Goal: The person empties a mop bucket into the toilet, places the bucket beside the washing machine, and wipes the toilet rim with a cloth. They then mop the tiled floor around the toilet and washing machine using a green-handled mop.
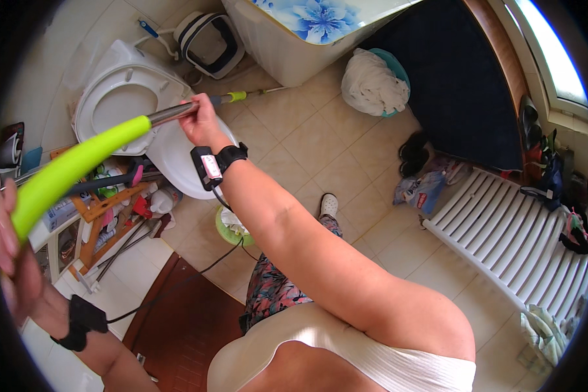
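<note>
A long metal pole with a thick lime-green grip (85,160) slants across the upper left. My right hand (202,123) is closed round its bare metal part, above the white toilet. At the far left rim my left hand (10,251) wraps the end of the green grip, partly cut off by the picture's edge. Beyond my right hand the pole runs on past a small lime-green collar (237,96) toward the base of a white appliance (268,46). What sits at the pole's far end cannot be made out, so its kind is unclear.
The toilet (127,68) stands open at upper left, beside a grey-and-white bin (212,46). A cluttered wooden rack (88,238) is at left, a green basin (227,228) near my leg. A teal tub (398,65) holds white cloth; a slatted white radiator (496,228) is at right.
</note>
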Demonstrator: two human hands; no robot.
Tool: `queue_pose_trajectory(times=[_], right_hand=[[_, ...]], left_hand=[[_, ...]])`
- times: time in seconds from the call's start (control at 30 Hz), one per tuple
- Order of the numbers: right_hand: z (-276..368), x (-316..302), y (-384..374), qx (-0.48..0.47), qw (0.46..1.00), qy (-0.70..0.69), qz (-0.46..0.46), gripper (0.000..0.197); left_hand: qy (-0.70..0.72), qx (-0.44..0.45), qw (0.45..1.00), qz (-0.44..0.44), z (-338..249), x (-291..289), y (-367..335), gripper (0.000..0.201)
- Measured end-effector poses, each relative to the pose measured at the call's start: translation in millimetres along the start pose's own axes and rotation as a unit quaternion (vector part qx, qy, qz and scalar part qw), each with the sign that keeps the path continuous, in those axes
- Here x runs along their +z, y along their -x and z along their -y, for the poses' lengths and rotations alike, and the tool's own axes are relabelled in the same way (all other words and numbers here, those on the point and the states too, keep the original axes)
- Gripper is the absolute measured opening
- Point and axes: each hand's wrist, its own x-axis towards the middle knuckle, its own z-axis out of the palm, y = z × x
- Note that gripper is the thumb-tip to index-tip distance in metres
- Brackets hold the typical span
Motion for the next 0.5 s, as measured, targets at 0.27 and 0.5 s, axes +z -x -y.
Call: queue_pose_trajectory(times=[0.27, 0.5], right_hand=[[21, -6, 9, 0.001, 0.997, 0.051, -0.053, 0.019], [23, -22, 82, 0.064, 0.910, 0.396, -0.104, 0.015]], left_hand=[[0.091, 0.140, 0.974, 0.150, 15, 13, 8, 0.033], [0.154, 0.101, 0.969, -0.167, -15, 56, 111, 0.033]])
